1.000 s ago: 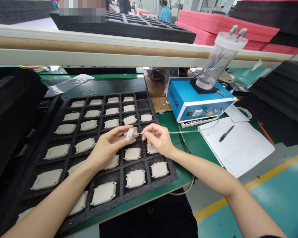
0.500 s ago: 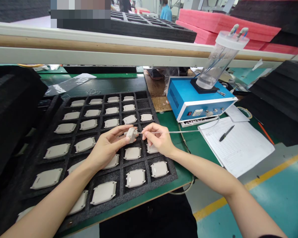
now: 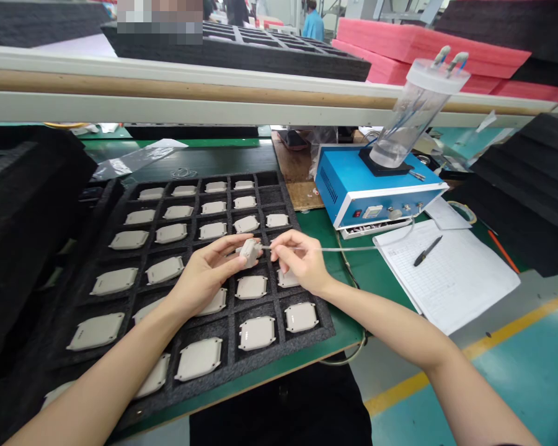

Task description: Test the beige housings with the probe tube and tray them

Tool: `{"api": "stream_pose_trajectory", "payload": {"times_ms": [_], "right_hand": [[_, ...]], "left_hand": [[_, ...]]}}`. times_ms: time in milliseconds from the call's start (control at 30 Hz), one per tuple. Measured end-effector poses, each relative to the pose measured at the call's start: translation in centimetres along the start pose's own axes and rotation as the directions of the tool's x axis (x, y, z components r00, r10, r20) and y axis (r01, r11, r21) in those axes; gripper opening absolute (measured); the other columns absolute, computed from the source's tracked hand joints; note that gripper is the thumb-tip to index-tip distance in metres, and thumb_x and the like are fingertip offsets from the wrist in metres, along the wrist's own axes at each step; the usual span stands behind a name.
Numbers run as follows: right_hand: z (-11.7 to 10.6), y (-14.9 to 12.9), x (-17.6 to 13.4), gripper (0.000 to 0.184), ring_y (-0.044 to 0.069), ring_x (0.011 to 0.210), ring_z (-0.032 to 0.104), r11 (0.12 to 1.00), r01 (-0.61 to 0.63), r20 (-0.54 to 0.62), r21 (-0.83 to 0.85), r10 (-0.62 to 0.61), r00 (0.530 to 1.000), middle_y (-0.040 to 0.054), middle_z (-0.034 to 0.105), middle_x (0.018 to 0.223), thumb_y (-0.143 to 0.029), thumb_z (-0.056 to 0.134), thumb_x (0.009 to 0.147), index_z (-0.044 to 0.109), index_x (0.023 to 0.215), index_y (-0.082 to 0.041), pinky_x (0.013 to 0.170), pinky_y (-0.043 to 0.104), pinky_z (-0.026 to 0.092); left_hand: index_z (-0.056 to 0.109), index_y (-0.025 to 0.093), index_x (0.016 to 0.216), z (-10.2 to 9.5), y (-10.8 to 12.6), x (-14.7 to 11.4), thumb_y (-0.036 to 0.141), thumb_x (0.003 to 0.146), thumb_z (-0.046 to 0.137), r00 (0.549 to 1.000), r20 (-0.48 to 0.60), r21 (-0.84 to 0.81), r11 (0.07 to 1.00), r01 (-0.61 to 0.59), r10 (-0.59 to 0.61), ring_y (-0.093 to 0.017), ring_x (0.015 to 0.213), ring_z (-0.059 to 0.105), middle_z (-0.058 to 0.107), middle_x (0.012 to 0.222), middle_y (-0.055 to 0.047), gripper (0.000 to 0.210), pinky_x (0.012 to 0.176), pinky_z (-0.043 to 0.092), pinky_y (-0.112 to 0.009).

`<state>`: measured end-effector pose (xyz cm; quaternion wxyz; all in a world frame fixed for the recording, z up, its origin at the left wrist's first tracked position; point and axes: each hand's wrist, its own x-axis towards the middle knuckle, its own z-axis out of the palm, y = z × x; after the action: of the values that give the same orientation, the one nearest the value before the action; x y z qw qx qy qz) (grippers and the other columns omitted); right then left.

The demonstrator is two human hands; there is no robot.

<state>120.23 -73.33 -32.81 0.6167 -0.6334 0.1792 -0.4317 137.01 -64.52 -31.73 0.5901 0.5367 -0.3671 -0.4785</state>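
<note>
View nudged left, held case (image 3: 249,253) over tray (image 3: 230,337), green bench (image 3: 317,234), teal floor (image 3: 530,353)

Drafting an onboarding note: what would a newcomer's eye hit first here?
Likely the bright blue box right of the foam tray, with a clear cylinder on top. Next, above the tray, the left hand holding a beige watch-style casing and the right hand a thin clear tube. Pink foam slabs stand out upper right.

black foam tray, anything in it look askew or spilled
In the black foam tray, third row from the far edge, one flat beige rectangular casing looks slightly askew, turned more than the straighter casing on its right. No spill shows.
</note>
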Motion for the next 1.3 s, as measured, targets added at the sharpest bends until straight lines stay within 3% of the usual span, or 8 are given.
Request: {"api": "stream_pose_trajectory", "payload": {"times_ms": [167,333,467,567,733,1000,1167,1300], "right_hand": [[-0.4,0.1,-1.2,0.008,0.007,0.049,0.050,0.916,0.371,-0.057,-0.150,-0.383,0.922,-0.0010,0.059,0.066,-0.019,0.053,0.087,0.061,0.086,-0.018,0.049,0.022,0.041],[-0.3,0.3,-1.0,0.008,0.008,0.046,0.048,0.962,0.250,-0.054,-0.109,-0.257,0.965,-0.0020,0.057,0.062,-0.022,0.053,0.088,0.059,0.084,-0.018,0.048,0.022,0.039],[-0.2,0.2,-0.6,0.012,0.008,0.045,0.046,0.984,0.164,-0.075,-0.061,-0.169,0.983,-0.0024,0.055,0.060,-0.027,0.052,0.086,0.057,0.082,-0.018,0.047,0.023,0.037],[-0.1,0.1,-0.5,0.012,0.010,0.047,0.047,0.984,0.164,-0.066,-0.072,-0.169,0.983,-0.0028,0.052,0.057,-0.026,0.052,0.084,0.057,0.079,-0.018,0.048,0.023,0.037],[0.0,-0.1,-0.5,0.011,0.011,0.050,0.049,0.988,0.150,-0.022,-0.043,-0.151,0.988,-0.0019,0.054,0.059,-0.026,0.051,0.083,0.057,0.079,-0.018,0.050,0.023,0.038],[-0.3,-0.1,-0.6,0.012,0.011,0.050,0.050,0.975,0.200,-0.002,-0.101,-0.201,0.980,-0.0020,0.054,0.059,-0.025,0.049,0.084,0.057,0.079,-0.018,0.051,0.024,0.038],[-0.4,-0.2,-0.7,0.011,0.010,0.049,0.049,0.971,0.208,0.001,-0.119,-0.210,0.978,-0.0026,0.054,0.058,-0.026,0.051,0.084,0.058,0.080,-0.018,0.050,0.024,0.038],[-0.6,-0.1,-0.6,0.012,0.009,0.047,0.048,0.978,0.175,0.004,-0.117,-0.176,0.984,-0.0023,0.057,0.059,-0.028,0.053,0.083,0.058,0.080,-0.017,0.048,0.023,0.038]], "left_hand": [[0.070,0.015,0.104,0.2,0.1,0.1,0.037,0.080,0.069,0.994,-0.046,-0.172,0.981,0.092,-0.101,-0.016,0.079,0.069,0.073,0.104,-0.011,0.032,0.069,0.056,-0.023],[0.066,0.011,0.089,1.1,1.5,1.8,0.025,0.082,0.059,0.982,-0.135,0.109,0.983,0.151,-0.136,-0.013,0.069,0.065,0.071,0.090,-0.010,0.017,0.066,0.054,-0.024],[0.061,0.013,0.094,2.2,2.8,6.8,0.017,0.081,0.059,0.983,-0.183,0.381,0.922,0.074,-0.003,-0.011,0.067,0.063,0.065,0.078,-0.002,0.014,0.066,0.051,-0.022],[0.054,0.012,0.111,2.9,3.0,11.4,0.014,0.086,0.056,0.962,-0.248,0.583,0.810,0.057,0.112,-0.010,0.058,0.057,0.060,0.069,0.001,0.026,0.061,0.048,-0.023],[0.061,0.012,0.097,3.8,3.0,15.3,0.021,0.088,0.060,0.967,-0.208,0.850,0.516,0.105,0.146,-0.013,0.061,0.058,0.062,0.069,0.001,0.013,0.066,0.050,-0.030],[0.067,0.006,0.095,5.0,3.6,14.8,0.025,0.089,0.057,0.978,-0.096,0.995,0.011,0.095,0.186,-0.027,0.108,0.061,0.066,0.111,-0.020,0.022,0.096,0.045,-0.045],[0.066,0.008,0.101,4.4,4.1,13.5,0.034,0.093,0.056,0.996,-0.028,0.991,-0.126,0.038,0.083,-0.022,0.102,0.064,0.068,0.105,-0.013,0.029,0.094,0.048,-0.043],[0.063,0.012,0.116,4.0,5.3,11.8,0.022,0.093,0.055,0.999,0.047,0.986,-0.163,-0.047,-0.002,-0.024,0.118,0.056,0.059,0.129,-0.012,0.027,0.100,0.044,-0.045]]}}
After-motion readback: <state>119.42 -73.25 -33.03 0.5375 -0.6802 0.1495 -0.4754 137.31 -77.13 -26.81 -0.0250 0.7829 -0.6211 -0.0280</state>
